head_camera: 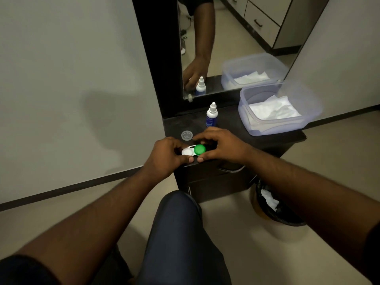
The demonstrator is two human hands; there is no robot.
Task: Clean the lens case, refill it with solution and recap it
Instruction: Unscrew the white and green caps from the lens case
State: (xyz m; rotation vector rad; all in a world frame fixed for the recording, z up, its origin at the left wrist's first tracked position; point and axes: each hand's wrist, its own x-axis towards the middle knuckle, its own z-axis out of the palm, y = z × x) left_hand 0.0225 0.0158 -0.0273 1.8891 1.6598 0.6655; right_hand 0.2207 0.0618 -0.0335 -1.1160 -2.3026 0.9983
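Hands, left [164,154] and right [221,146], pinch lens case [190,151] between them.

One head-worn wide-angle view looks forward and steeply down over the person's forearms onto the small dark wooden desk [236,128], which sits at arm's reach in mid-frame. Beyond the desk, a tall dark-framed mirror [226,38] faces the camera. Below the desk, the person's knee and the beige floor fill the near edge.
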